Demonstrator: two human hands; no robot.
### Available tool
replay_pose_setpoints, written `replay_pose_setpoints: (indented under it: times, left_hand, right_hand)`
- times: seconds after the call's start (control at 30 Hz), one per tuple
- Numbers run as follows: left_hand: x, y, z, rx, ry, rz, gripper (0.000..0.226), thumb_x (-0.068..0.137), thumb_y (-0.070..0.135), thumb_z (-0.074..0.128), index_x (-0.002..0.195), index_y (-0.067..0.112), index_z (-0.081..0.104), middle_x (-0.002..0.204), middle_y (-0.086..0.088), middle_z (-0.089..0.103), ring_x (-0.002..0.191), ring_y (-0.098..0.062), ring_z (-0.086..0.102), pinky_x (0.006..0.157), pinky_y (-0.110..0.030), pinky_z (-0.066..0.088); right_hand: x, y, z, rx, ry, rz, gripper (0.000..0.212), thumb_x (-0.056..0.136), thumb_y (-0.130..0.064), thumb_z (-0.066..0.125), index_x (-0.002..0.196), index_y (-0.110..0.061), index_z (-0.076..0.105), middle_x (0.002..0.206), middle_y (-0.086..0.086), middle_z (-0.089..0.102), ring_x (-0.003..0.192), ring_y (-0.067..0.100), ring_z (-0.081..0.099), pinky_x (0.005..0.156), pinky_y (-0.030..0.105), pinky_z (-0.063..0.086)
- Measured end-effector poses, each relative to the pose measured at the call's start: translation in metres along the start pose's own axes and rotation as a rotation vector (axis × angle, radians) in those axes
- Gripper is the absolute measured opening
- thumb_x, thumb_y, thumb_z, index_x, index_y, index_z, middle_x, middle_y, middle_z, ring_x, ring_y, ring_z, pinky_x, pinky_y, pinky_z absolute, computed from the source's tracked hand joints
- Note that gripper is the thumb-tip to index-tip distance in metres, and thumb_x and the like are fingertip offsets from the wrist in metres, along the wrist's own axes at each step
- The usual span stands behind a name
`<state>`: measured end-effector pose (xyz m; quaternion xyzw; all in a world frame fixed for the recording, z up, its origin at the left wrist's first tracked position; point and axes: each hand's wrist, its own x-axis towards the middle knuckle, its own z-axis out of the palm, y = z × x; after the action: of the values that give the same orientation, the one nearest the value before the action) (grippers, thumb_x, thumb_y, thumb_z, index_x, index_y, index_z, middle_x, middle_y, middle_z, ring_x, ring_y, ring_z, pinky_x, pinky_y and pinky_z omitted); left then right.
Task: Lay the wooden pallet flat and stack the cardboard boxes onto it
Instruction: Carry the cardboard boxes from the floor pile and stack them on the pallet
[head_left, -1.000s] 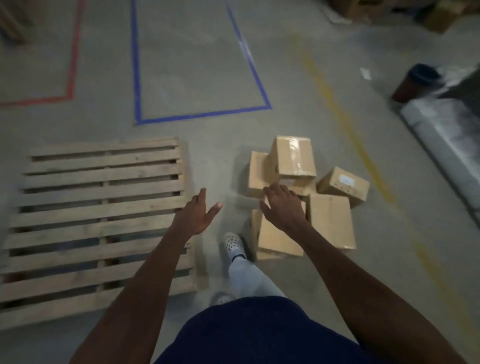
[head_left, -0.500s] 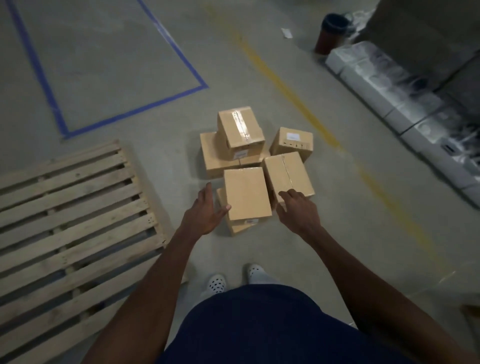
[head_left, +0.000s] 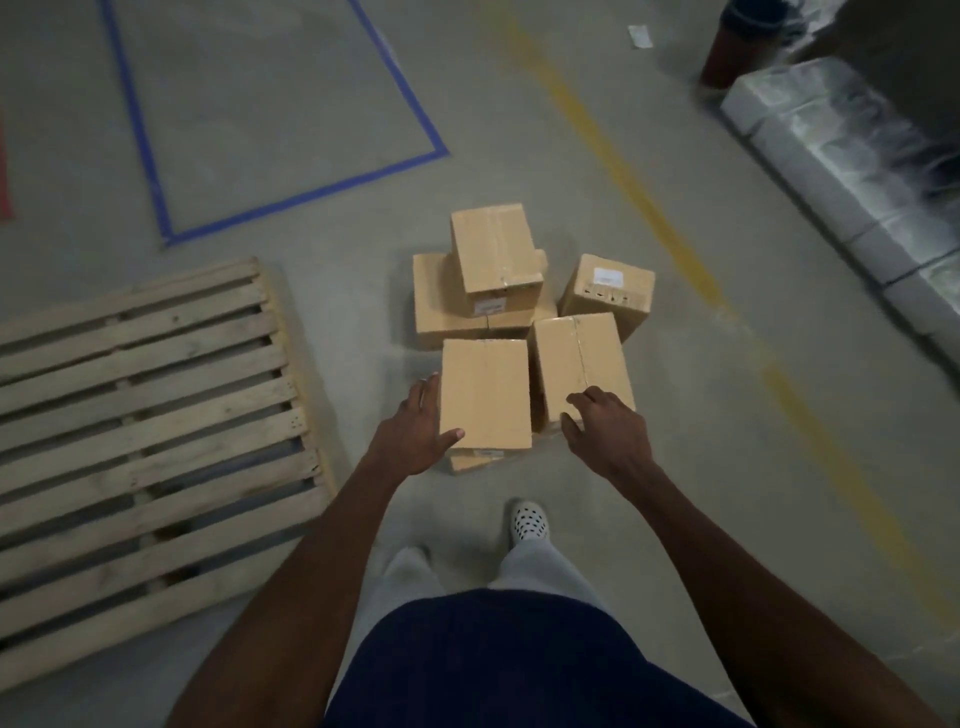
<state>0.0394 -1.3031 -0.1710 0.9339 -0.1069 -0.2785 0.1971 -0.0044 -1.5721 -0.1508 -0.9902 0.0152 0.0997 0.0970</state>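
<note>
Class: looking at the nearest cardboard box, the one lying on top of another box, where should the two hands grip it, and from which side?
Probably by its two long sides, from above: the nearest box lies flat on a lower box. The left hand is already at its left edge; the right hand needs the opposite one.

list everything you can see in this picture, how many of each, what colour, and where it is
wooden pallet: one, pale wood, flat on the floor at left.
cardboard boxes: at least six, tan, clustered on the floor at centre, some stacked on others.
floor tape outline: one, blue, on the concrete beyond the pallet.
floor line: one, yellow, worn, running diagonally right of the boxes.
wrapped bundles: a row, white and shiny, along the right edge.
bin: one, dark red, top right, partly cut off.
scrap: one, white, on the floor near the bin.
shoe: one visible, white with holes.
left hand: against the nearest box's left side, thumb on top.
right hand: fingers over the near end of the box to the right.
</note>
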Motion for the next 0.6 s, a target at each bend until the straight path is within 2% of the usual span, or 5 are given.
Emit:
replay_pose_setpoints:
  times: [0.2,0.33,0.43,0.6]
  left_hand:
    - [0.031,0.021,0.034,-0.074,0.004,-0.108,0.088,0.093,0.048,0.056,0.154,0.009,0.007,0.159,-0.014,0.017,0.139,-0.033,0.034,0.102,-0.048,0.041]
    - [0.065,0.01,0.071,-0.158,-0.023,-0.159,0.09,0.092,0.045,0.06,0.154,0.004,0.009,0.158,-0.018,0.017,0.142,-0.035,0.03,0.11,-0.047,0.035]
    - [0.099,-0.009,0.106,-0.201,-0.02,-0.18,0.092,0.091,0.05,0.058,0.153,0.001,0.012,0.155,-0.022,0.021,0.141,-0.037,0.031,0.11,-0.05,0.035]
    - [0.183,-0.062,0.194,-0.261,-0.027,-0.185,0.09,0.091,0.051,0.057,0.153,0.004,0.011,0.156,-0.019,0.017,0.14,-0.038,0.032,0.108,-0.053,0.038]
  right_hand:
    - [0.049,0.054,0.021,-0.011,-0.121,-0.09,0.032,0.096,-0.032,0.055,0.118,-0.011,0.066,0.118,0.009,0.064,0.103,0.03,0.063,0.075,0.039,0.053]
    - [0.085,0.066,0.059,0.075,-0.213,0.041,0.042,0.094,-0.044,0.055,0.118,-0.011,0.066,0.122,0.01,0.062,0.104,0.033,0.063,0.082,0.042,0.052]
    - [0.11,0.066,0.101,0.162,-0.269,0.134,0.045,0.093,-0.049,0.055,0.118,-0.012,0.066,0.122,0.009,0.061,0.104,0.034,0.063,0.085,0.042,0.052]
    - [0.159,0.069,0.221,0.191,-0.314,0.181,0.049,0.094,-0.053,0.052,0.122,-0.014,0.062,0.124,0.008,0.059,0.108,0.033,0.061,0.083,0.039,0.047]
